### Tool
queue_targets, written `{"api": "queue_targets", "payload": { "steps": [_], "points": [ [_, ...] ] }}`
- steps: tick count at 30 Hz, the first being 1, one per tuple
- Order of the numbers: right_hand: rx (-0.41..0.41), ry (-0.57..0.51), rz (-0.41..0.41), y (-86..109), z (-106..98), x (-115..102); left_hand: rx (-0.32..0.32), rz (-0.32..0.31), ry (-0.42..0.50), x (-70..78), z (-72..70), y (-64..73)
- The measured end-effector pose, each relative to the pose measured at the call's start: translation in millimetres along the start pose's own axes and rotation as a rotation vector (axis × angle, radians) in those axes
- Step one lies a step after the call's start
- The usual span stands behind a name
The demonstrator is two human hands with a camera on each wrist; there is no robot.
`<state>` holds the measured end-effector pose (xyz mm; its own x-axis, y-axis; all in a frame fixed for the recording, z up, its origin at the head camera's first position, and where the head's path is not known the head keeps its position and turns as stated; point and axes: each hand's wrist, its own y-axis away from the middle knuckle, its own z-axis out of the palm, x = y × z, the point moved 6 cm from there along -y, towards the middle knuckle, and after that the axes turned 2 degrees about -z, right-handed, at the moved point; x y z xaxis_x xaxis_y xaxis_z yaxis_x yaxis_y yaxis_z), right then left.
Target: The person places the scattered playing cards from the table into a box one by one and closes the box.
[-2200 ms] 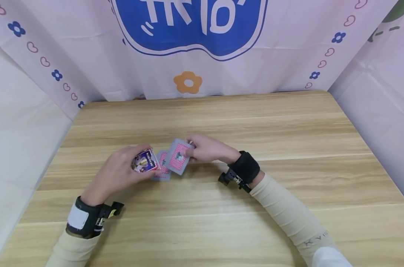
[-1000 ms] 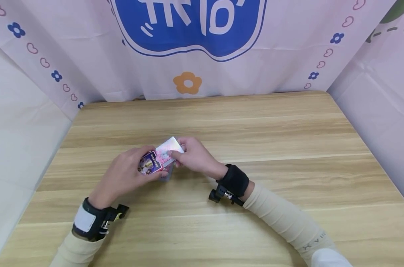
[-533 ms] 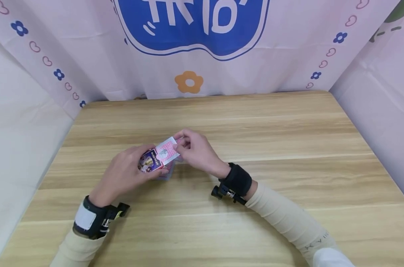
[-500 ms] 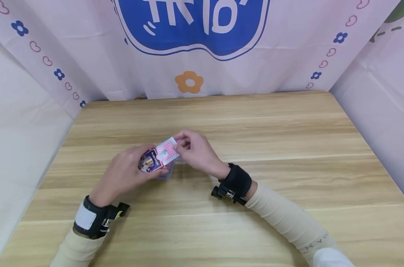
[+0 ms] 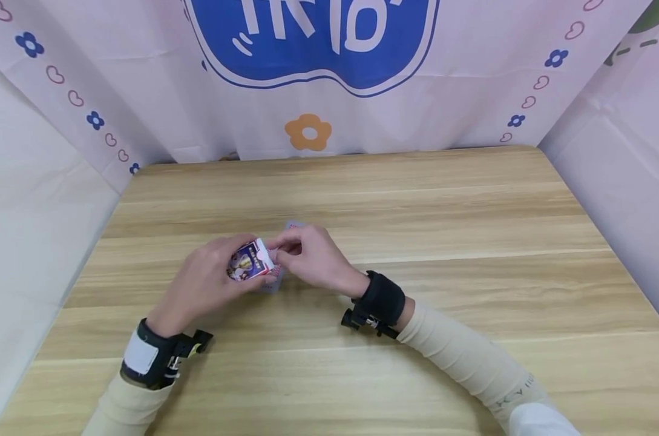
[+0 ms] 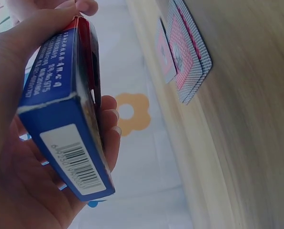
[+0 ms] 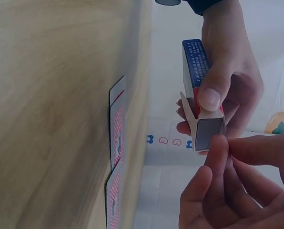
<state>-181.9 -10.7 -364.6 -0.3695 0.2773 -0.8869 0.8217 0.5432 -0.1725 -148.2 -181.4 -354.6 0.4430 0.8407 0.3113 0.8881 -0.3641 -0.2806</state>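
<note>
My left hand [image 5: 204, 278] grips a small blue playing-card box [image 5: 247, 261] above the table, thumb on one side and fingers on the other. In the left wrist view its barcode end [image 6: 75, 162] faces the camera. At the box's other end a white flap [image 7: 193, 125] stands open in the right wrist view. My right hand [image 5: 321, 257] is at this open end, thumb and index fingertips pinched together at the corner of its rim. Several playing cards [image 7: 117, 138] with pink patterned backs lie face down on the table below, partly hidden by the hands in the head view.
The wooden table [image 5: 394, 339] stretches out around the hands. Behind it hangs a white cloth [image 5: 405, 121] with a blue emblem and an orange flower. Pale cloth walls [image 5: 35, 200] close off both sides.
The cards sticking out of the box have gone from sight, and the box's white end now shows. My right hand has moved left and closer to the box, with no cards visible in its fingers.
</note>
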Motion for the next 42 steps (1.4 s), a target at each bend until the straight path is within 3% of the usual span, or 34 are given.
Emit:
{"api": "queue_targets", "payload": {
  "steps": [13, 22, 28, 33, 37, 42],
  "points": [
    [-0.019, -0.006, 0.001, 0.9, 7.1, 1.5, -0.006, -0.009, -0.008, -2.0, -0.4, -1.0],
    [-0.078, 0.018, -0.007, 0.9, 13.7, -0.2, 0.01, 0.004, -0.01, -3.2, -0.2, -0.7],
    [-0.144, 0.061, -0.022, -5.9, 5.6, 7.0, 0.002, 0.001, -0.012, -4.2, 0.6, -1.3],
    [-0.126, 0.142, 0.044, -20.3, -10.3, 30.1, -0.044, -0.038, -0.014, -6.2, 1.4, -1.4],
    [-0.08, 0.274, 0.121, -29.5, -23.9, 45.7, -0.069, -0.071, -0.014, -8.6, 1.5, -0.8],
    [-0.118, 0.447, 0.167, -38.7, -26.6, 53.7, -0.08, -0.09, -0.013, -11.7, 0.8, 0.1]
  ]
}}
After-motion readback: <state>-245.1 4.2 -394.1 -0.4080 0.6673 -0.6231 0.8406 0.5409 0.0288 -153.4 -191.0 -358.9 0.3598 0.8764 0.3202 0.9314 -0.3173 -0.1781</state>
